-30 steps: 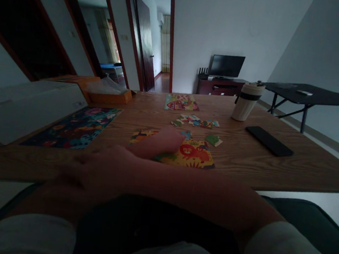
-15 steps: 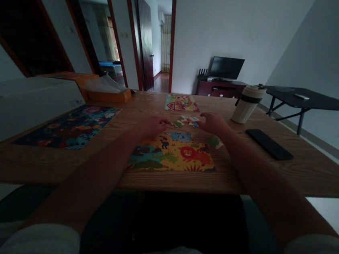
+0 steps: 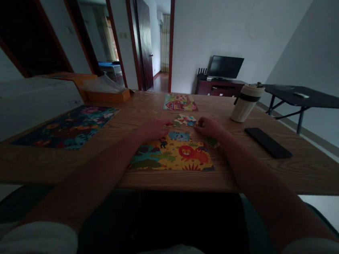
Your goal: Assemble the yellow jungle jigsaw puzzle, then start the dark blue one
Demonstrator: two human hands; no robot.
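Note:
A partly joined jigsaw puzzle [image 3: 172, 156] with lions, a crocodile and a yellow ground lies before me on the table. At its top edge is a blue puzzle piece [image 3: 179, 136]. Just beyond it, loose puzzle pieces [image 3: 185, 120] lie in a small heap. My left hand [image 3: 156, 129] is left of the heap, fingers stretched towards it and apparently holding nothing. On the heap's right side, my right hand [image 3: 209, 128] has its fingers curled in a pinch on a small puzzle piece, mostly hidden. A green puzzle piece [image 3: 212, 142] is partly covered by my right wrist.
A dark finished puzzle [image 3: 69, 126] lies at the left, beside a white box [image 3: 29, 106] and an orange box [image 3: 109, 95]. Another bright puzzle [image 3: 180, 102] lies at the far edge. To the right are a tumbler [image 3: 245, 104] and a black phone-like slab [image 3: 267, 142].
My right hand has drawn slightly down and its fingers have closed at the heap's edge. My left hand's fingers have straightened towards the pieces. The green piece is now more covered by my wrist.

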